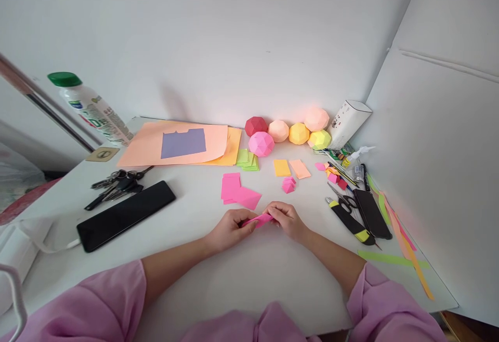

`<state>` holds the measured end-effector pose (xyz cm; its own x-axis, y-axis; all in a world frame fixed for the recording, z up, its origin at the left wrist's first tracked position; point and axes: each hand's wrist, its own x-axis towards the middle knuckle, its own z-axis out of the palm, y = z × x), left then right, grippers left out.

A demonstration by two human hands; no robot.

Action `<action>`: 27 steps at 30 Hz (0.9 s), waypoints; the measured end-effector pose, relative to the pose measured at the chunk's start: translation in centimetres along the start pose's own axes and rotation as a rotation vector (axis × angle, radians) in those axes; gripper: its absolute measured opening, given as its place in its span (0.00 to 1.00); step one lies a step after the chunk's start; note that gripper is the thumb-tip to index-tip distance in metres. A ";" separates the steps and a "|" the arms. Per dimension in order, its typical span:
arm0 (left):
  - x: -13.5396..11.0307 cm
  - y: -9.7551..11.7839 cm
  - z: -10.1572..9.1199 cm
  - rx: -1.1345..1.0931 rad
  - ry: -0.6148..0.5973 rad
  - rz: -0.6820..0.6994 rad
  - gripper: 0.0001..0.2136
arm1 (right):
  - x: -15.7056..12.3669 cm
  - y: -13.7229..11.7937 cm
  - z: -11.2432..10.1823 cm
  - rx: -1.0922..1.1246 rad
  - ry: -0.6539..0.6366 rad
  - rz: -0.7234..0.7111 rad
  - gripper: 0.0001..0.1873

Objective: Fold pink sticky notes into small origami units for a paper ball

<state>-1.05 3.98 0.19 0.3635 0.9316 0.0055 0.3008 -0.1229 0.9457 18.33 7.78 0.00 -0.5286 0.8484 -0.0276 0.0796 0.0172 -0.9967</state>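
Between both hands is a small folded piece of pink paper [264, 219], held just above the white table. My left hand [231, 230] pinches its left end between thumb and fingers. At the right end, the fingertips of my right hand [287, 220] are closed on the same paper. Just beyond the hands lie loose pink paper rectangles [231, 187], one of them askew towards my left hand. A small stack of folded pink paper pieces [288, 184] sits past my right hand. Yellow [281, 168] and peach [300, 169] paper rectangles lie behind that stack.
Faceted paper balls [261, 143] line the wall. Green paper squares [247, 160] and large peach sheets [144, 144] lie back left. A black phone [127, 216], keys [119, 186] and a bottle [95, 110] are left. Scissors [345, 199], a cutter [351, 221] and paper strips [393, 260] lie right.
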 end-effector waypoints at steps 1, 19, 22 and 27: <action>0.0 0.0 0.0 -0.004 -0.003 0.002 0.15 | 0.0 0.0 0.1 -0.003 0.005 0.002 0.17; 0.1 -0.3 0.0 -0.336 -0.007 -0.145 0.17 | -0.5 0.1 0.9 -0.185 0.035 -0.146 0.13; 0.1 -0.3 0.0 -0.321 -0.007 -0.134 0.16 | -0.6 0.2 0.9 -0.237 0.019 -0.194 0.15; 0.2 -0.8 0.2 -0.318 0.050 -0.124 0.14 | -0.6 0.1 0.8 -0.238 0.022 -0.181 0.15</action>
<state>-1.05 4.20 -0.59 0.2948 0.9495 -0.1078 0.0475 0.0981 0.9940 18.01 6.87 -0.11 -0.5337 0.8317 0.1532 0.1831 0.2905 -0.9392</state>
